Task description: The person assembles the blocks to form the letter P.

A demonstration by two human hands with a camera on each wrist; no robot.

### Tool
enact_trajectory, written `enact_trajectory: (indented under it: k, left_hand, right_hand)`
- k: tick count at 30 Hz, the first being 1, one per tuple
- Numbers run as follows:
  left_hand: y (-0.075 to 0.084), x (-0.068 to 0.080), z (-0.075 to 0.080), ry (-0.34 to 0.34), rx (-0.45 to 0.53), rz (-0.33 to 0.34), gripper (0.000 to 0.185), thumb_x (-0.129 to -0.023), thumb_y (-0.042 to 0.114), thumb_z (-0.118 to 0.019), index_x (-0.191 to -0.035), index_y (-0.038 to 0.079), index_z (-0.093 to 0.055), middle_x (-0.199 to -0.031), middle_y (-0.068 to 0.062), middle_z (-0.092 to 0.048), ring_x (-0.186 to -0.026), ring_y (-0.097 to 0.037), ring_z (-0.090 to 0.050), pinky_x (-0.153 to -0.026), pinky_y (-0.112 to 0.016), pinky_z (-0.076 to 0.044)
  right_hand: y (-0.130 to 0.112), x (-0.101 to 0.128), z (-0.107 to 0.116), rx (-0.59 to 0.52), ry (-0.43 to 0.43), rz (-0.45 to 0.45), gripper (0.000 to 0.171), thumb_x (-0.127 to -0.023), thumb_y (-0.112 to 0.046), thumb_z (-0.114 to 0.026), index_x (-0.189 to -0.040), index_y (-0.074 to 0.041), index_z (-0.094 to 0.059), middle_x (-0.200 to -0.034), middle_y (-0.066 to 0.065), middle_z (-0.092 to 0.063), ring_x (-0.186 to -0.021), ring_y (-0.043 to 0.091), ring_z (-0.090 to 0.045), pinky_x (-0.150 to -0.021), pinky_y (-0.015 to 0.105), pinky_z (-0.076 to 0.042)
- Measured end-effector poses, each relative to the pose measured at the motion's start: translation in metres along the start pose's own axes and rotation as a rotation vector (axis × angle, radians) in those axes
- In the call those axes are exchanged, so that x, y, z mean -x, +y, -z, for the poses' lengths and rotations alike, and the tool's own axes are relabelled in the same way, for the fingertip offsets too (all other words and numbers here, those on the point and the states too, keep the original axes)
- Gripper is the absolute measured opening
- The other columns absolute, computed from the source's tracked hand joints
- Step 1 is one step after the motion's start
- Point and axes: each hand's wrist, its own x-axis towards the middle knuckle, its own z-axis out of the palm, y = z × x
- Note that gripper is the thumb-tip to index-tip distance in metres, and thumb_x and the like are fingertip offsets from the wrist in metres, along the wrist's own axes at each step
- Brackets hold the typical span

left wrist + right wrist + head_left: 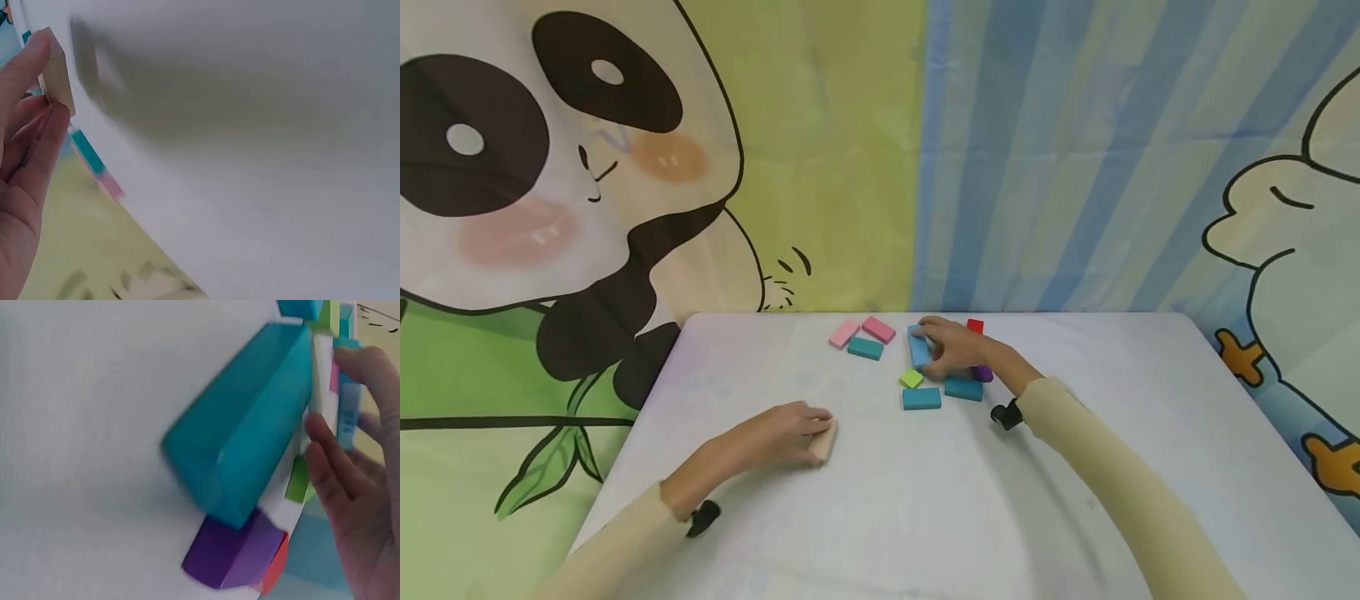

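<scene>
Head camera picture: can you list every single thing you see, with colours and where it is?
Pink blocks: 2, pink, far middle of table.
Teal blocks: 3, teal, one by the pink ones, two nearer.
Green block: 1, lime, beside right hand.
Light blue block: 1, under right fingers.
Red block: 1, behind right hand.
Purple block: 1, by right wrist.
Tan block: 1, in left hand.
Table: 1, white.
Backdrop: cartoon panda, stripes.
Left hand: holds tan block.
Right hand: grips light blue block.
</scene>
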Motion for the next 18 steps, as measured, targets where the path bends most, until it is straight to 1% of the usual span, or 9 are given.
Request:
enact_trajectory:
  k: [3,5,7,10,12,13,15,17,18]
  left_hand:
    - [-0.018,0.051,-0.006,0.049,-0.067,0.047,0.057,-0.082,0.037,-0.075,-0.128,0.005,-0.064,-0.131,-0.007,-0.064,-0.116,-0.027,-0.058,-0.093,-0.039,-0.050]
    - [-0.029,0.076,-0.012,0.097,-0.099,0.049,0.055,-0.081,0.038,-0.075,-0.124,0.005,-0.066,-0.128,-0.006,-0.066,-0.110,-0.024,-0.060,-0.088,-0.035,-0.052]
    - [-0.036,0.094,-0.015,0.131,-0.088,0.043,0.054,-0.081,0.039,-0.075,-0.123,0.005,-0.067,-0.127,-0.006,-0.066,-0.106,-0.021,-0.060,-0.084,-0.031,-0.052]
    - [-0.039,0.111,-0.016,0.176,-0.060,0.017,0.054,-0.081,0.040,-0.073,-0.123,0.005,-0.068,-0.128,-0.006,-0.066,-0.101,-0.017,-0.059,-0.079,-0.028,-0.052]
    - [-0.041,0.119,-0.016,0.196,-0.053,-0.016,0.054,-0.082,0.038,-0.073,-0.123,0.004,-0.067,-0.128,-0.007,-0.065,-0.099,-0.013,-0.057,-0.077,-0.025,-0.052]
    - [-0.042,0.121,-0.015,0.203,-0.066,-0.044,0.052,-0.083,0.036,-0.073,-0.123,0.004,-0.067,-0.128,-0.008,-0.065,-0.098,-0.012,-0.056,-0.076,-0.024,-0.051]
    - [-0.046,0.124,-0.016,0.247,-0.132,-0.135,0.047,-0.081,0.026,-0.075,-0.122,0.004,-0.068,-0.126,-0.009,-0.066,-0.095,-0.011,-0.055,-0.074,-0.021,-0.050]
    - [-0.049,0.124,-0.020,0.298,-0.171,-0.201,0.046,-0.078,0.019,-0.078,-0.121,0.003,-0.068,-0.125,-0.010,-0.065,-0.095,-0.012,-0.058,-0.073,-0.020,-0.050]
    - [-0.049,0.123,-0.022,0.326,-0.186,-0.219,0.045,-0.078,0.016,-0.078,-0.120,0.003,-0.068,-0.124,-0.011,-0.064,-0.094,-0.013,-0.060,-0.072,-0.020,-0.050]
  right_hand:
    - [-0.013,-0.004,-0.004,-0.029,0.119,0.012,0.079,-0.085,-0.039,-0.070,-0.150,-0.009,-0.037,-0.155,0.020,-0.030,-0.116,0.026,-0.057,-0.099,0.046,-0.047]
    - [-0.028,-0.009,-0.007,-0.038,0.171,0.026,0.079,-0.085,-0.040,-0.071,-0.149,-0.008,-0.038,-0.152,0.021,-0.034,-0.104,0.024,-0.063,-0.093,0.042,-0.051]
    - [-0.045,-0.017,-0.013,-0.029,0.200,0.049,0.078,-0.085,-0.040,-0.072,-0.148,-0.007,-0.040,-0.148,0.021,-0.039,-0.101,0.022,-0.065,-0.089,0.038,-0.052]
    - [-0.076,-0.033,-0.026,-0.003,0.216,0.094,0.078,-0.084,-0.041,-0.073,-0.147,-0.007,-0.042,-0.143,0.020,-0.044,-0.102,0.022,-0.061,-0.086,0.034,-0.051]
    - [-0.098,-0.045,-0.037,0.018,0.215,0.125,0.079,-0.083,-0.044,-0.074,-0.146,-0.007,-0.043,-0.140,0.019,-0.045,-0.105,0.023,-0.059,-0.087,0.033,-0.050]
    - [-0.111,-0.051,-0.042,0.021,0.208,0.137,0.080,-0.082,-0.044,-0.074,-0.145,-0.007,-0.044,-0.140,0.019,-0.046,-0.108,0.023,-0.058,-0.089,0.033,-0.049]
    - [-0.137,-0.061,-0.052,0.021,0.191,0.156,0.081,-0.081,-0.046,-0.075,-0.145,-0.007,-0.044,-0.139,0.019,-0.047,-0.111,0.022,-0.055,-0.091,0.032,-0.049]
    - [-0.163,-0.070,-0.063,0.043,0.178,0.171,0.081,-0.080,-0.050,-0.075,-0.143,-0.008,-0.047,-0.138,0.018,-0.048,-0.107,0.019,-0.057,-0.089,0.028,-0.050]
    - [-0.175,-0.074,-0.068,0.059,0.169,0.172,0.081,-0.079,-0.052,-0.075,-0.143,-0.009,-0.048,-0.138,0.017,-0.048,-0.104,0.017,-0.056,-0.087,0.025,-0.050]
